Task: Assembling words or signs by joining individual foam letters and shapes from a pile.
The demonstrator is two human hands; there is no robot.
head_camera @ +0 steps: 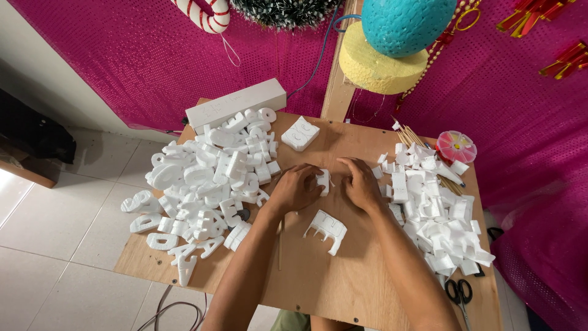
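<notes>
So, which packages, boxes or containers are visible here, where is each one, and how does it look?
Long white box: rectangular, lying at the board's far left edge behind the foam letters.
Round compartment case: clear plastic with pink and red contents, at the board's far right.
Foam block: white, square, flat on the board near the far middle.
No screens or signs show.

Your hands work matt white foam letters [208, 184] on a bare, smooth plywood board [343, 270]; behind it glittering magenta sequin cloth [122, 55], rough-skinned foam balls [392, 37], metal-bladed scissors [460, 293]
</notes>
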